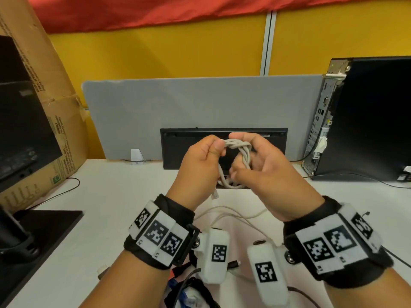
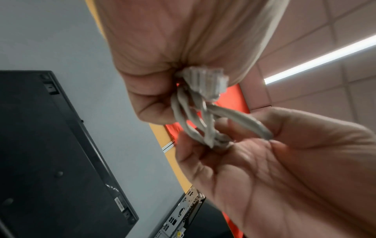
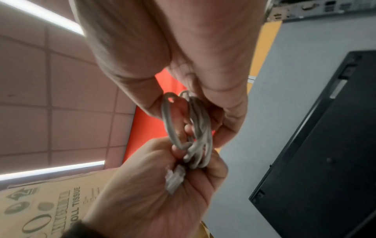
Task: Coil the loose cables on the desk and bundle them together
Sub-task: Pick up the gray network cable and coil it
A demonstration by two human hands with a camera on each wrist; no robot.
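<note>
Grey cable coil (image 1: 239,156) held between left hand (image 1: 200,161) and right hand (image 1: 262,165).

Yellow wall (image 1: 178,52), grey partition (image 1: 200,103), white desk (image 1: 106,214).

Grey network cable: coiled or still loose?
Coiled. The grey network cable sits in small stacked loops held between left hand and right hand.
</note>
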